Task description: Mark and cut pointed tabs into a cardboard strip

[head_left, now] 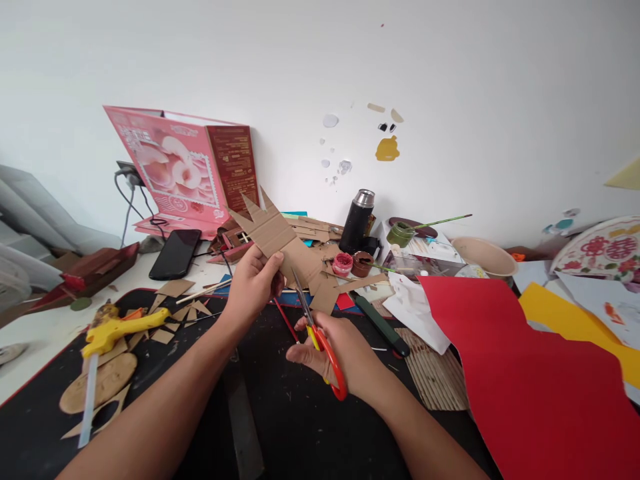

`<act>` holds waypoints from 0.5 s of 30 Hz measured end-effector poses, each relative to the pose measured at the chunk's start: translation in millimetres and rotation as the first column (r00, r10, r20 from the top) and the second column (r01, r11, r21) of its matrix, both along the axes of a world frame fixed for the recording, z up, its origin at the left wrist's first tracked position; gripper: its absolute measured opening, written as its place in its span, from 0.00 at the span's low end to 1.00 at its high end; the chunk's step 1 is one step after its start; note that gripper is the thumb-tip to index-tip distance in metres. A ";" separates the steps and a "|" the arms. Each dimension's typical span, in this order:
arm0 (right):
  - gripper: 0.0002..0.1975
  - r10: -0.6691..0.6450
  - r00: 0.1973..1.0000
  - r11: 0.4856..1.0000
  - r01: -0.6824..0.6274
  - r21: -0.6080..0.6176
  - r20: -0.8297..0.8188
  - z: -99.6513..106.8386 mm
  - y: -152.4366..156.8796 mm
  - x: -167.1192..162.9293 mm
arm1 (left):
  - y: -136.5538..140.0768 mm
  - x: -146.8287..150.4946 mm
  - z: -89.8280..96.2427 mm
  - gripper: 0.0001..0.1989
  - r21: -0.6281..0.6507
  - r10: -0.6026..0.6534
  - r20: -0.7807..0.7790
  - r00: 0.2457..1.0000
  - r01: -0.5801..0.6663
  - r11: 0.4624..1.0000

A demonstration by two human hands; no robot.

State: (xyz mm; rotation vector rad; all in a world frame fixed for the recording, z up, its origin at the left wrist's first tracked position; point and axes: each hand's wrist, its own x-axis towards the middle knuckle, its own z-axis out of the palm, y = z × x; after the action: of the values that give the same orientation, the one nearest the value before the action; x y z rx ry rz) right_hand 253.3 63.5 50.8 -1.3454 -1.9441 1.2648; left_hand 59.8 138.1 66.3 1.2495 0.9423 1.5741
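My left hand (257,277) pinches a piece of brown cardboard (283,240) by its lower edge, thumb on top. Several pointed spikes are cut into the upper left end of the cardboard. In my right hand (345,347) are scissors (330,360) with red and yellow handles, my fingers through the loops. The blades point up toward the lower edge of the cardboard, close to my left thumb; whether they touch it I cannot tell. Below my hands lies a black mat (305,427), with a metal ruler (243,413) on it.
At left lie a yellow glue gun (120,328) and cardboard scraps (175,288). A phone (176,254) and pink box (175,167) stand behind. Paint jars (343,264), a black thermos (357,220) and a green-handled tool (380,323) are ahead. Red paper (530,367) covers the right side.
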 end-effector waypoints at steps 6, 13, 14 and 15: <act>0.16 -0.088 0.996 0.996 0.088 0.007 0.034 2.3 -4.4 -4.5 | -0.1 0.5 -2.3 0.20 0.011 -0.006 0.008 1.000 0.005 1.000; 0.14 -0.083 0.991 0.993 0.074 0.088 0.101 6.0 -3.7 -4.0 | -0.7 1.4 -4.4 0.21 0.005 0.000 0.016 1.000 0.000 1.000; 0.14 -0.076 0.991 0.993 0.065 0.100 0.111 6.1 -3.4 -4.2 | -0.8 1.4 -4.4 0.21 0.005 0.000 0.013 1.000 0.000 1.000; 0.14 -0.073 0.990 0.992 0.059 0.115 0.123 6.2 -3.1 -4.5 | -0.8 1.5 -4.3 0.21 0.007 0.000 0.010 1.000 0.000 1.000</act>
State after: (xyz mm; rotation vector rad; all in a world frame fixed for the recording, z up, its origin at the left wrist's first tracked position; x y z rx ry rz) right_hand 248.8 60.4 56.9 -1.4520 -2.0053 1.0474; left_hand 61.2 137.3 62.0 1.2451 0.9317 1.5836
